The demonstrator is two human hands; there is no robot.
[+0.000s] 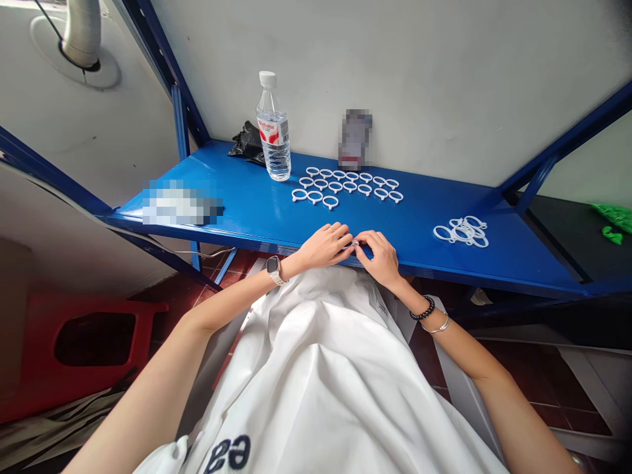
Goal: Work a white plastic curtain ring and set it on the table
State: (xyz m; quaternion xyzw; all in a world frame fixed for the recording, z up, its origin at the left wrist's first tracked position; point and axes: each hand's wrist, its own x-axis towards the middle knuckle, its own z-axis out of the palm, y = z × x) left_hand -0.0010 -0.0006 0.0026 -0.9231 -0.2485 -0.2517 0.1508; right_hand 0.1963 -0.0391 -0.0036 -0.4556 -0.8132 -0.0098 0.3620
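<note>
My left hand (326, 247) and my right hand (379, 257) meet at the table's front edge, their fingertips pinched together. Between them shows a small bit of a white plastic ring (355, 243), mostly covered by the fingers. Just beyond the hands, several white plastic rings (330, 207), each with a small eyelet, lie flat in three rows on the blue table (266, 210). To the right of my right hand, more of these rings sit in a loose, overlapping pile (471, 232).
Behind the rows stand a water bottle (276, 148) and a blurred upright object (355, 139) against the wall. A crumpled black bag (247, 142) lies beside the bottle. A blurred pale item (180, 204) is at the left end. Blue frame posts (180, 125) rise from the table's ends.
</note>
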